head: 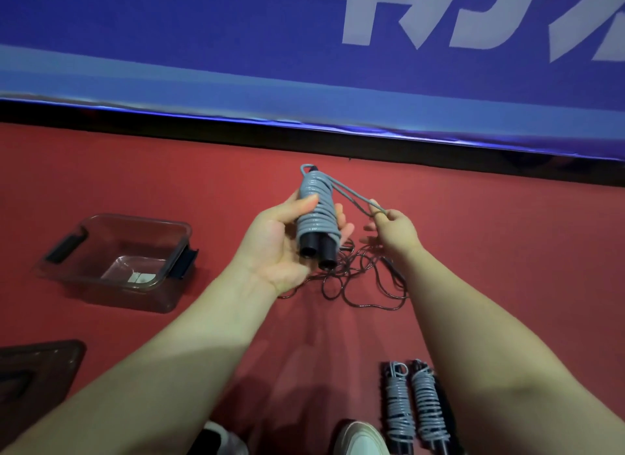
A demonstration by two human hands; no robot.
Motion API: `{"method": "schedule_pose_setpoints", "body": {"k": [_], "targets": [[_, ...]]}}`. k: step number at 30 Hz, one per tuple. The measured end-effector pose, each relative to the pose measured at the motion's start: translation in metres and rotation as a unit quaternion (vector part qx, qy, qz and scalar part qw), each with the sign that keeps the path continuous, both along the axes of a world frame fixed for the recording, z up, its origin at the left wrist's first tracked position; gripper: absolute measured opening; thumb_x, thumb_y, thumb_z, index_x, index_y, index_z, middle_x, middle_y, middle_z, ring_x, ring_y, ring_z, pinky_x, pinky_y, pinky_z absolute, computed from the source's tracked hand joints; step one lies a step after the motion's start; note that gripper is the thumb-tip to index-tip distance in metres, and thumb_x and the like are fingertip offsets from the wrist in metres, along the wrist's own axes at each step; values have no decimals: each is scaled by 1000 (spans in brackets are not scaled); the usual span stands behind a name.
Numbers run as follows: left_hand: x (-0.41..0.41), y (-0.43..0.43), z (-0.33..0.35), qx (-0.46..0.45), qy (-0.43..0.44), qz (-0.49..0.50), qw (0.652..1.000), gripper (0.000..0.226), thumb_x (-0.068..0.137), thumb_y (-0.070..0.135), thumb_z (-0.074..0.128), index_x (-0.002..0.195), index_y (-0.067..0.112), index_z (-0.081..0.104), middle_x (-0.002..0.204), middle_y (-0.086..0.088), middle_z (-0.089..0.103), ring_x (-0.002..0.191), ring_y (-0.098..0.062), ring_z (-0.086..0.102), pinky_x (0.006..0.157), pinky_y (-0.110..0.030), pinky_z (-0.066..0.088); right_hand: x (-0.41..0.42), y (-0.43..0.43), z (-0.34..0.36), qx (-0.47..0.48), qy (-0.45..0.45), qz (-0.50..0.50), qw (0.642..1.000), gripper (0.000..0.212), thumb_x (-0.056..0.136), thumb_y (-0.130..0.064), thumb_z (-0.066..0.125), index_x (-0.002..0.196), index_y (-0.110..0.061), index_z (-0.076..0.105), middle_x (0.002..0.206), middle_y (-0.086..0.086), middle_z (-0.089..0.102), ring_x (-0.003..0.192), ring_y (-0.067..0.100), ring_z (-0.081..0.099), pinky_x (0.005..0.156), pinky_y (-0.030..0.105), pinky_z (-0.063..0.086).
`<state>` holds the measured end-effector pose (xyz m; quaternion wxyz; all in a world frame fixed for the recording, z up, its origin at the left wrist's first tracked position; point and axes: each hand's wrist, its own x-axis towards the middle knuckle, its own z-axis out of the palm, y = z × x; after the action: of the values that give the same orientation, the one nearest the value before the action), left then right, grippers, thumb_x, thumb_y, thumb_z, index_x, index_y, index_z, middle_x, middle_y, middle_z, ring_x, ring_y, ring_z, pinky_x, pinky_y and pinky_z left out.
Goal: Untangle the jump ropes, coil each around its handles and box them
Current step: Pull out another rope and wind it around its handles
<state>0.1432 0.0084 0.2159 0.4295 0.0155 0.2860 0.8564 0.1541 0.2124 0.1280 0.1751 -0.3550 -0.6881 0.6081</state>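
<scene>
My left hand (280,241) grips a pair of black handles wrapped in grey rope (316,214), held upright above the red floor. A last loop of that grey rope runs from the bundle's top to my right hand (394,229), which pinches it between fingertips. Under my hands a thin black jump rope (358,282) lies loose and tangled on the floor. Two other grey-wrapped rope bundles (412,407) lie side by side at the lower right. The clear plastic box (111,261) stands open on the floor to the left, with only a small label inside.
A dark box lid (33,376) lies at the lower left. A blue banner with white letters (304,65) runs along the wall ahead, above a black baseboard. My white shoes (358,437) show at the bottom edge.
</scene>
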Motion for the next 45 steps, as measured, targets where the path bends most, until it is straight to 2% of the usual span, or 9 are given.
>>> {"method": "schedule_pose_setpoints", "body": {"k": [3, 6, 15, 21, 24, 29, 35, 42, 45], "targets": [[-6, -13, -4, -29, 25, 4, 999, 42, 67, 1, 57, 107, 12, 63, 86, -19, 62, 64, -27, 64, 70, -45, 59, 5, -2, -2, 118, -99, -1, 988, 27, 93, -45, 49, 86, -19, 52, 84, 5, 62, 73, 26, 65, 62, 38, 51], [-19, -36, -9, -84, 108, -20, 990, 55, 66, -5, 51, 113, 22, 61, 79, -16, 59, 63, -22, 59, 58, -31, 56, 8, -7, 9, 291, -167, -2, 942, 29, 93, -46, 47, 91, -17, 49, 85, 3, 57, 76, 27, 53, 59, 32, 36], [-90, -83, 24, -204, 147, 65, 966, 12, 87, 11, 59, 86, 16, 48, 67, -8, 46, 45, -13, 46, 42, -17, 43, -27, -69, 62, 560, -10, 78, 825, 18, 88, -25, 60, 86, -7, 59, 99, 11, 54, 96, 28, 46, 75, 34, 35], [-95, -87, 23, -240, 224, 70, 942, 17, 86, 1, 59, 88, 16, 51, 62, -10, 48, 47, -17, 47, 41, -20, 42, -30, -51, 87, 431, 105, -35, 896, 19, 92, -23, 56, 77, -14, 50, 79, 2, 49, 73, 20, 43, 58, 27, 20], [-85, -77, 25, -244, 242, 40, 938, 17, 87, 3, 61, 93, 16, 52, 61, -9, 51, 47, -16, 50, 43, -21, 45, -21, -30, 84, 277, 63, -71, 956, 25, 91, -36, 59, 78, -15, 51, 76, 2, 52, 62, 15, 43, 61, 26, 30], [-55, -86, -1, -253, 276, -12, 927, 40, 83, 13, 61, 122, 19, 53, 82, -9, 68, 72, -17, 63, 58, -24, 50, 5, -12, 70, 139, 126, -105, 977, 22, 88, -32, 64, 72, -23, 52, 81, 3, 57, 73, 15, 53, 67, 32, 48], [-36, -87, -21, -296, 223, -39, 928, 15, 89, 5, 57, 103, 7, 60, 81, -11, 65, 66, -18, 62, 54, -24, 53, 19, -25, 78, 260, 160, 15, 952, 25, 92, -22, 58, 70, -25, 44, 67, -3, 56, 55, 1, 55, 57, 17, 43], [-61, -99, -30, -360, 242, 81, 898, 18, 87, -6, 54, 85, 11, 59, 74, -7, 60, 59, -18, 60, 58, -28, 54, 26, -47, 71, 250, 68, 189, 947, 37, 92, -31, 58, 63, -10, 63, 60, -2, 64, 61, 5, 57, 66, 29, 47], [-74, -103, -44, -417, 296, 114, 852, 25, 84, -10, 57, 92, 14, 58, 92, -13, 63, 83, -24, 59, 83, -39, 50, 24, -61, 78, 210, 159, 130, 956, 22, 87, -20, 65, 65, -22, 69, 76, -3, 67, 80, 12, 61, 79, 33, 50]]}}
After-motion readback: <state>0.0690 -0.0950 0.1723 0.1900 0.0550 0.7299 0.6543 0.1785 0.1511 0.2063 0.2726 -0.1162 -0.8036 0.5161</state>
